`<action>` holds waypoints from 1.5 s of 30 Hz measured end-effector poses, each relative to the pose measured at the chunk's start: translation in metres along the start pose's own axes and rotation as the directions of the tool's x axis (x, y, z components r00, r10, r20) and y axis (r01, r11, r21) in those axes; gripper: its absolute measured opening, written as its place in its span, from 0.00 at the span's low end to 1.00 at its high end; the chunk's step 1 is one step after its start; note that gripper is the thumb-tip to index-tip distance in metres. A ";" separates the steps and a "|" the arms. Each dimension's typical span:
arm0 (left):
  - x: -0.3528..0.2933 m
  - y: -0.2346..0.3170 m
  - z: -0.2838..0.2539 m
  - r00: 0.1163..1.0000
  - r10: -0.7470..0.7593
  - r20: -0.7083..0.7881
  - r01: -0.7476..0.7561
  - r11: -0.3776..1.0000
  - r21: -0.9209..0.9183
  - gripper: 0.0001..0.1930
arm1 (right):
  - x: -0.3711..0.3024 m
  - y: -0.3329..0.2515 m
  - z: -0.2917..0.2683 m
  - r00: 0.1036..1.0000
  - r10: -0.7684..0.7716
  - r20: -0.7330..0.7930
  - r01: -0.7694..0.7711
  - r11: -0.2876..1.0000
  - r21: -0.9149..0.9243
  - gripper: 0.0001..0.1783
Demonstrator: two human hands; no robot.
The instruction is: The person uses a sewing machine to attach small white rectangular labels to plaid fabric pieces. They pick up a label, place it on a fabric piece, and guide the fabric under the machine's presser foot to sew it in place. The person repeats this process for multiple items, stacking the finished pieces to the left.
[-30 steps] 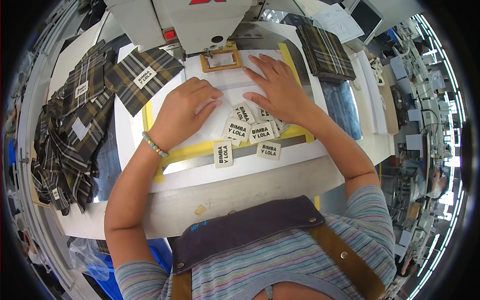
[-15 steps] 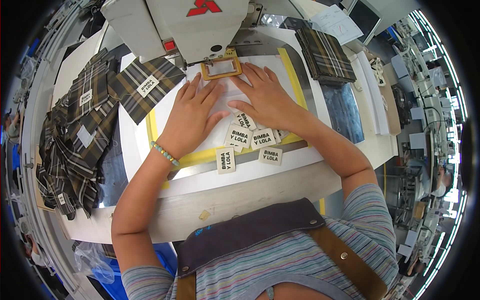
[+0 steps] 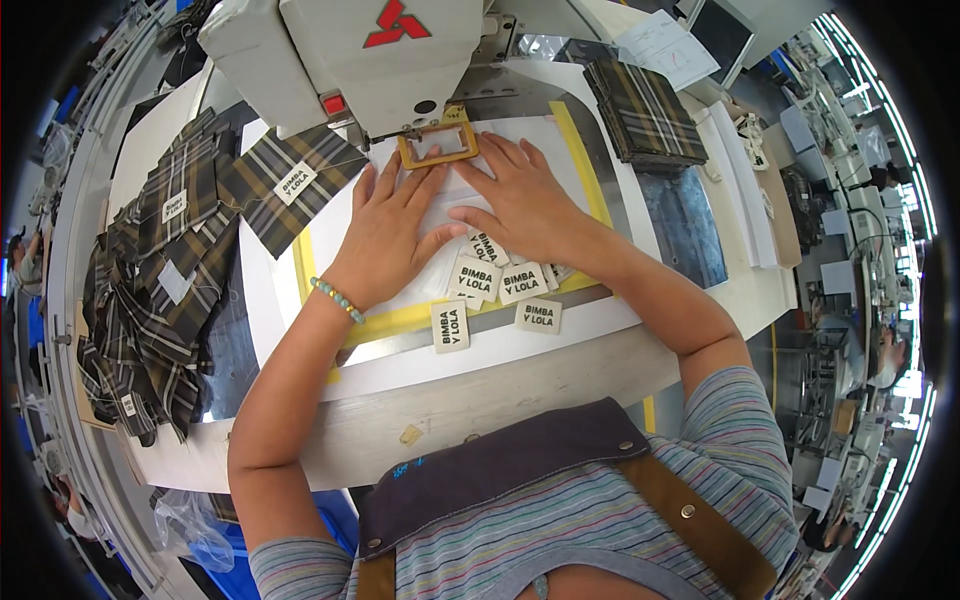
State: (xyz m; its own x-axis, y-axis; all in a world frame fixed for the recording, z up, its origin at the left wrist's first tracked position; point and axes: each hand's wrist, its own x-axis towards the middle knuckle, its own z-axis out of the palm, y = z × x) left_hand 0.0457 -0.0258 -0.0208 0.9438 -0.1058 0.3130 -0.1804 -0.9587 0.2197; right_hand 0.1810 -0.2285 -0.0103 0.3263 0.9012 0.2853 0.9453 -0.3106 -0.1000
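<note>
My left hand lies flat with its fingers spread on the white work surface, left of a yellow-brown clamp frame. One of its fingertips shows inside the frame's window. My right hand rests open to the right, its fingertips close to the frame's right side and its thumb stretched toward my left hand. The frame sits under the head of a white sewing machine. Any piece beneath my palms is hidden. Several small white printed labels lie loosely heaped below my right hand, with two nearer ones apart.
At left, a heap of plaid cloth pieces bears white labels; one labelled plaid piece lies flatter beside the machine. A stack of folded plaid cloth stands at right. Yellow tape edges the work surface. A blue bin is below the table.
A fingertip of my left hand has come into the clamp frame's window. Both hands stay otherwise nearly in place, and the view has shifted slightly.
</note>
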 end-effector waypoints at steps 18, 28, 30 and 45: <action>-0.014 0.026 -0.016 0.995 0.008 0.101 -0.007 1.000 -0.008 0.41 | -0.070 0.126 -0.121 0.935 0.333 -0.127 -0.355 0.896 -0.267 0.18; -0.010 0.040 -0.020 0.951 0.287 0.119 -0.231 0.909 -0.348 0.38 | -0.078 0.152 -0.112 0.880 0.442 -0.173 -0.456 0.889 -0.052 0.09; -0.012 0.036 -0.019 0.968 0.241 0.072 -0.202 0.915 -0.350 0.36 | -0.075 0.152 -0.115 0.834 0.532 -0.144 -0.535 0.844 0.021 0.09; 0.004 0.055 -0.051 0.953 0.230 -0.199 -0.299 0.828 -0.474 0.22 | -0.056 0.179 -0.135 0.745 0.553 -0.373 -0.525 0.831 0.184 0.11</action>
State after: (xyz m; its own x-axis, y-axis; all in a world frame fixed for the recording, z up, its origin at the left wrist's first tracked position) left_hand 0.0253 -0.0652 0.0398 0.8025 -0.2691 0.5326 -0.5629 -0.6374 0.5261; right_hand 0.3322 -0.3753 0.0850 0.7662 0.3868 0.5131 0.6143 -0.6753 -0.4082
